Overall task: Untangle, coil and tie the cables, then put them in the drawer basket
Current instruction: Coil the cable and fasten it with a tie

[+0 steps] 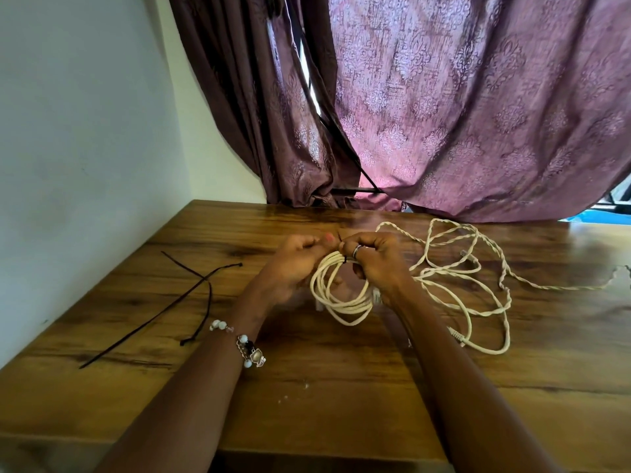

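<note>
From my remote seat I see a wooden tabletop [307, 387] with dark grain streaks and a glossy finish that catches light near its far edge. To the left of the tabletop stands a plain pale wall [85, 131], meeting it along a slanted line. Behind the tabletop hangs a purple curtain [478, 114] with a damask pattern, glowing pink where daylight passes through. Left of that bright part the curtain falls in darker bunched folds [273, 131], and dark bars [341, 145] show in the gap. At the curtain's lower right corner I glimpse a bright blue sliver [614, 203].
</note>
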A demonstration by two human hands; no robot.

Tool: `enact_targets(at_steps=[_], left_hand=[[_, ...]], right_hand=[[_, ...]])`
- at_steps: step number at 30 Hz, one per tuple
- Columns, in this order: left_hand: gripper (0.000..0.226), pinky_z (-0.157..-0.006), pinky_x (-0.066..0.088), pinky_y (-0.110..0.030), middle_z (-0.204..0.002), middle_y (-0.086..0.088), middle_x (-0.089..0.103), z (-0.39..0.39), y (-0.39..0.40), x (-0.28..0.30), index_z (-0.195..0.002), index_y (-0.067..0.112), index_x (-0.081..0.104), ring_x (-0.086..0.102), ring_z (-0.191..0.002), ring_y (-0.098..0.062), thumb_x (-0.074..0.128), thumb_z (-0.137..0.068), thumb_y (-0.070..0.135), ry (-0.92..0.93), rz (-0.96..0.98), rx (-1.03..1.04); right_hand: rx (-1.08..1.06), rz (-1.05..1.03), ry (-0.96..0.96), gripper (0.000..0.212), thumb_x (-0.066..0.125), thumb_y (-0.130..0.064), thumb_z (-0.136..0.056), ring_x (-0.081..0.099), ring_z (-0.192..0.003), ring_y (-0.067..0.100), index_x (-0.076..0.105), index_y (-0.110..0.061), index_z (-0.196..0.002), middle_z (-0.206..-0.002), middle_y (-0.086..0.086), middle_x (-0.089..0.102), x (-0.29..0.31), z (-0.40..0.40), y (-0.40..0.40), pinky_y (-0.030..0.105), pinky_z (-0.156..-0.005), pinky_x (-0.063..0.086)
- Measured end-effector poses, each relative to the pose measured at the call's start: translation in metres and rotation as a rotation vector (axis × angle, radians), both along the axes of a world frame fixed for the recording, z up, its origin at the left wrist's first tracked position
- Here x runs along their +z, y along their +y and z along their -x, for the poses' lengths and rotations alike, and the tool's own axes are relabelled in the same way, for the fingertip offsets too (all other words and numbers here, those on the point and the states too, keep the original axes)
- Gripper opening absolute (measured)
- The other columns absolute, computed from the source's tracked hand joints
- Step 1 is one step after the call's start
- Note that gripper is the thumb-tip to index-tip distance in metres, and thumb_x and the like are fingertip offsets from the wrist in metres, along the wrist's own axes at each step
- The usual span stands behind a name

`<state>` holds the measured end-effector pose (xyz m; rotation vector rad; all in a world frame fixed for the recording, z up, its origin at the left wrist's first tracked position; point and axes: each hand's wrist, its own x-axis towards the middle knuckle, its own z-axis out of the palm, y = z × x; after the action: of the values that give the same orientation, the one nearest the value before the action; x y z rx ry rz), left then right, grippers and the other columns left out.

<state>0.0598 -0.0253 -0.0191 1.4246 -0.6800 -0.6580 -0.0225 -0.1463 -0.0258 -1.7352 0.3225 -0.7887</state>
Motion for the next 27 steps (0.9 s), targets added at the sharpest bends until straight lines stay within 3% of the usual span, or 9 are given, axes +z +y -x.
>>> enact_targets(at_steps=[2,4,7,10,12,16,18,22,27], left_hand=[[0.026,-0.059,0.057,-0.025,-0.084,-0.014,0.071,0.002,0.002,-0.003,-0.098,0.0,0.066,0.069,-0.067,-0.017,0.063,-0.088,0.023,-0.047,-0.072,-0.184],[0.024,-0.064,0.056,-0.028,-0.089,-0.02,0.07,0.002,0.0,-0.01,-0.101,-0.006,0.064,0.068,-0.072,-0.02,0.067,-0.085,0.012,-0.186,-0.08,-0.235],[0.013,-0.054,0.056,-0.026,-0.068,-0.013,0.069,0.002,-0.005,-0.015,-0.094,-0.005,0.065,0.065,-0.054,-0.016,0.064,-0.086,0.004,-0.18,0.007,-0.148],[0.016,-0.042,0.048,-0.02,-0.057,-0.007,0.063,0.004,-0.009,-0.013,-0.096,-0.01,0.062,0.054,-0.04,-0.009,0.061,-0.088,0.005,-0.059,0.102,-0.036],[0.012,-0.037,0.041,-0.018,-0.056,-0.007,0.056,0.006,-0.01,-0.011,-0.091,-0.003,0.061,0.041,-0.033,-0.006,0.06,-0.09,0.009,0.07,0.172,0.026],[0.029,-0.034,0.025,-0.013,-0.051,-0.003,0.044,0.006,-0.01,-0.006,-0.073,0.011,0.062,0.03,-0.03,-0.004,0.059,-0.091,0.034,0.228,0.236,0.091],[0.037,-0.035,0.021,-0.013,-0.045,0.002,0.041,0.007,-0.01,-0.004,-0.073,0.012,0.061,0.03,-0.03,-0.004,0.056,-0.091,0.044,0.17,0.213,0.161],[0.019,-0.037,0.026,-0.017,-0.042,0.011,0.047,0.011,-0.016,-0.008,-0.077,0.017,0.066,0.037,-0.036,-0.004,0.066,-0.087,0.032,-0.062,0.19,0.324],[0.01,-0.036,0.031,-0.012,-0.047,0.013,0.054,0.012,-0.015,-0.009,-0.083,0.013,0.069,0.043,-0.037,0.002,0.07,-0.084,0.023,-0.221,0.219,0.338]], right_hand=[[-0.02,0.044,-0.009,0.014,0.058,0.007,-0.086,0.044,-0.037,0.0,0.069,0.01,-0.078,-0.059,0.005,0.058,-0.002,0.0,-0.001,0.016,-0.04,0.035],[-0.024,0.042,-0.02,0.011,0.064,0.001,-0.085,0.044,-0.038,-0.001,0.069,0.01,-0.079,-0.058,0.003,0.058,-0.002,-0.001,-0.002,0.015,-0.042,0.034],[0.021,-0.034,-0.075,0.007,0.068,0.0,-0.083,0.044,-0.039,0.0,0.069,0.007,-0.08,-0.053,-0.003,0.058,-0.001,-0.002,-0.003,0.016,-0.042,0.036],[0.051,-0.068,-0.143,0.006,0.068,0.002,-0.082,0.049,-0.043,0.004,0.069,0.004,-0.088,-0.063,0.003,0.063,0.0,-0.001,-0.004,0.017,-0.044,0.04],[0.054,-0.108,-0.186,0.014,0.068,0.002,-0.083,0.054,-0.05,0.003,0.068,0.007,-0.095,-0.074,0.008,0.067,-0.001,-0.002,-0.002,0.016,-0.047,0.042],[0.071,-0.123,-0.266,0.012,0.066,0.006,-0.082,0.061,-0.063,0.003,0.067,0.008,-0.094,-0.078,0.004,0.068,-0.003,-0.005,0.003,0.015,-0.058,0.046],[0.105,-0.144,-0.297,0.01,0.067,0.007,-0.08,0.064,-0.077,0.012,0.067,0.006,-0.09,-0.085,0.007,0.07,-0.003,-0.005,0.003,0.024,-0.071,0.052],[0.132,-0.142,-0.299,0.015,0.068,0.006,-0.08,0.063,-0.086,0.025,0.065,0.012,-0.093,-0.091,0.019,0.067,-0.003,-0.004,0.002,0.041,-0.083,0.052],[0.151,-0.244,-0.332,0.012,0.063,0.005,-0.083,0.065,-0.086,0.022,0.071,-0.004,-0.089,-0.087,0.008,0.071,0.001,0.002,0.0,0.036,-0.082,0.054]])
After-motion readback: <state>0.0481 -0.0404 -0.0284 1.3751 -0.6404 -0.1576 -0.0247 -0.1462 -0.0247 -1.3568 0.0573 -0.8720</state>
